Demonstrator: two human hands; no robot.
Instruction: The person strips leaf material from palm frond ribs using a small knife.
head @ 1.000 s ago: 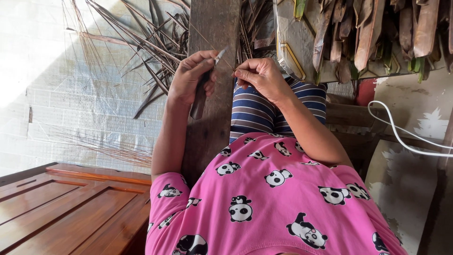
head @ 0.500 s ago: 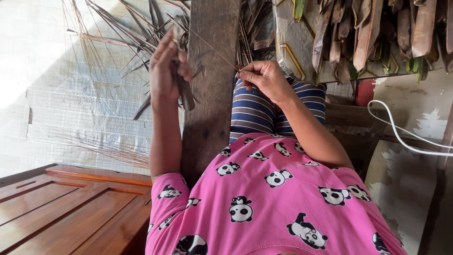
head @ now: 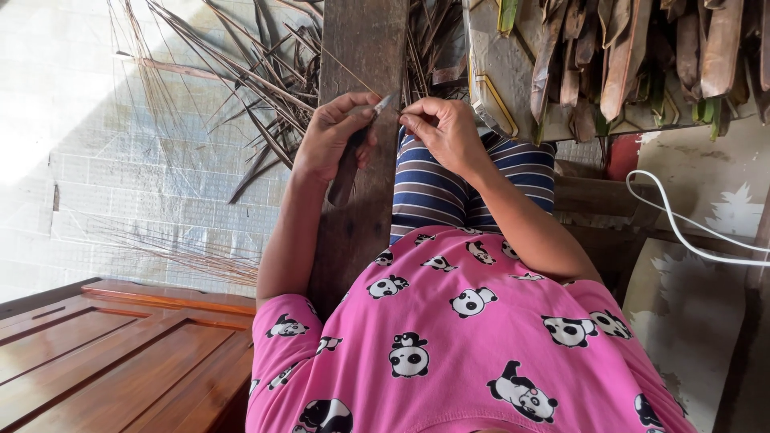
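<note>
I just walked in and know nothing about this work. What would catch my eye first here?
Probably the bright pink shirt printed with pandas, filling the bottom of the view. Above it, at centre, the left hand holds a small knife close to the right hand, which pinches a thin strip. Behind them, dry leaf strips fan out beside an upright wooden post.

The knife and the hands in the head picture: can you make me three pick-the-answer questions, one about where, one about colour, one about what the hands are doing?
1. Where is the knife?
A. in the left hand
B. on the wooden floor
C. in the right hand

2. What colour is the panda shirt?
A. green
B. pink
C. white

3. How is the right hand?
A. flat and open
B. resting on the floor
C. fingertips pinched on a thin leaf rib

Answers: 1 A, the left hand's fingers wrap its dark handle. 2 B, the cloth is bright pink. 3 C, thumb and finger meet at the rib by the blade tip.
</note>
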